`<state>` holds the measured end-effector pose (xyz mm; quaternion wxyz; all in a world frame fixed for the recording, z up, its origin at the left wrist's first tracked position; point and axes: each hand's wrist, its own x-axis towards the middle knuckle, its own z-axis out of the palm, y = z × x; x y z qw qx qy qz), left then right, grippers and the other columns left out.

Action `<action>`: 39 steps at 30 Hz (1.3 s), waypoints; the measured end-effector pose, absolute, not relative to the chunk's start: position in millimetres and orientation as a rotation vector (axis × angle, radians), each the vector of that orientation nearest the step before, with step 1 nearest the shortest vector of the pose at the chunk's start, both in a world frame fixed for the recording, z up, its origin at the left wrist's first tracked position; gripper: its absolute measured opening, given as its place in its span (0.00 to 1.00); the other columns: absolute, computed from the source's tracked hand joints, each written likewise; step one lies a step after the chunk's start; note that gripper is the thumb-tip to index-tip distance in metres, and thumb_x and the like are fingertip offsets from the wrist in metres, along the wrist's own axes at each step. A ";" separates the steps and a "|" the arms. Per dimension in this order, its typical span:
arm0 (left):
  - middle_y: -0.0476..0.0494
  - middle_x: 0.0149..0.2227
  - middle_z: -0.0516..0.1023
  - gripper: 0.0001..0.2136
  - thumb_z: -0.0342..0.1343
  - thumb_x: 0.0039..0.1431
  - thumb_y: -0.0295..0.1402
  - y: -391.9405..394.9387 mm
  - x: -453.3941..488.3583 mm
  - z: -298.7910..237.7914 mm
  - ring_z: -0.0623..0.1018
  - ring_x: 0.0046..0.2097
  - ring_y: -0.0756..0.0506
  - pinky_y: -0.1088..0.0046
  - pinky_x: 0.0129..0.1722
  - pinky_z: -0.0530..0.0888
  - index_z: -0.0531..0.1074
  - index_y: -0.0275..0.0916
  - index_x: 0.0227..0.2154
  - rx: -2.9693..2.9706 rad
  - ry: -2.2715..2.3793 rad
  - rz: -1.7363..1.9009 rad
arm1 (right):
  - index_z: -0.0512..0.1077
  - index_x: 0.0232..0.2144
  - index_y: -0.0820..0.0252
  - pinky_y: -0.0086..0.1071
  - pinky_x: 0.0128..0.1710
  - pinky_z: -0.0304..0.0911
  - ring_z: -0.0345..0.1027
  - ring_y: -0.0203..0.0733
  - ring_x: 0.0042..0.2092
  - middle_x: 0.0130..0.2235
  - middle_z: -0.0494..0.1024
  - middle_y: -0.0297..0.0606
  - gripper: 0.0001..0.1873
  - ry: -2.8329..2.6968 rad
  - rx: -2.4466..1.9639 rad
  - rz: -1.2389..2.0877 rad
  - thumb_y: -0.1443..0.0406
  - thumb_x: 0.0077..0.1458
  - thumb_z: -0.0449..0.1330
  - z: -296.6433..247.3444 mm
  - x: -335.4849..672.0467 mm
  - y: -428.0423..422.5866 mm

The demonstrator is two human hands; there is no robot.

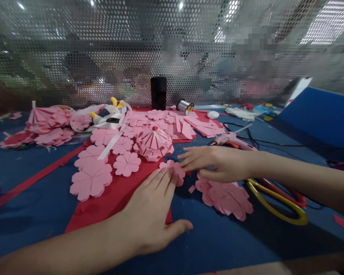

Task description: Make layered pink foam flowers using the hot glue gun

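My left hand point(151, 214) lies flat, thumb spread, with its fingertips on a pink paper flower point(176, 172) at the edge of a red sheet point(103, 208). From the right, my right hand point(212, 162) reaches in with fingers stretched out, their tips at the same flower. Below it rests a heap of pink paper flowers point(226, 196). A pleated pink paper ornament point(154, 143) with a red centre sits just beyond the hands. More flat pink flowers point(91, 179) are laid out at the left of the red sheet.
Yellow-handled scissors point(278, 202) and a pink glue gun point(232, 140) with a black cable lie at the right. Behind are cut pink strips point(203, 124), a wire spool point(185, 107) and a black cylinder point(158, 93). A perforated metal screen point(117, 57) closes the back.
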<state>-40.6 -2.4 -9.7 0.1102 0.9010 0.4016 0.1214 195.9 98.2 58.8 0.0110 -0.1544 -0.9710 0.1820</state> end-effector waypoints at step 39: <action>0.34 0.57 0.70 0.22 0.53 0.59 0.31 34.0 -39.3 18.5 0.67 0.61 0.37 0.50 0.61 0.65 0.64 0.36 0.56 2.607 1.062 0.642 | 0.74 0.48 0.57 0.45 0.42 0.69 0.74 0.55 0.46 0.47 0.79 0.47 0.30 -2.304 -1.781 0.074 0.42 0.59 0.50 48.0 288.7 63.0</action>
